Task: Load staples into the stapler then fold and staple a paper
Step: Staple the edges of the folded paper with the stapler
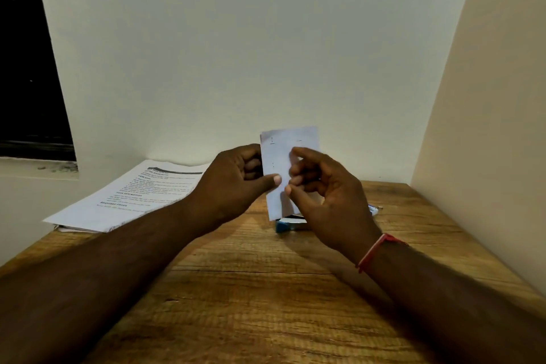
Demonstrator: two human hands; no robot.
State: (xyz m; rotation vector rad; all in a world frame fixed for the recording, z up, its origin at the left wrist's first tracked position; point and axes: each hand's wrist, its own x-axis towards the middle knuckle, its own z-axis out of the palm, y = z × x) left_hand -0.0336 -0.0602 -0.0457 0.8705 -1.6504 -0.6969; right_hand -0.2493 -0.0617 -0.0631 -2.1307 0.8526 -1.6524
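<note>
Both hands hold a folded white paper [280, 156] upright above the wooden surface [251, 289], near the far wall. The left hand [236, 180] is closed on the paper's left edge, its thumb pressed across the front of the sheet and its fingers curled behind. The right hand [322, 195] pinches the paper from the right side, thumb and fingertips meeting on the sheet just beside the left thumb. A red band [376, 250] circles the right wrist.

Small dark marks that look like staples show on the upper part of the paper, one near its top left corner and another further right; they are too small to tell for certain.

Directly below the paper, a small blue and white box [285, 224] lies on the surface, partly hidden by the right hand. To the right of that hand, a bit of a white and blue object [374, 210] pokes out on the surface; whether it is the stapler cannot be told.

At the far left of the surface lies a stack of printed sheets [127, 198], overhanging the edge slightly, well apart from the hands.
</note>
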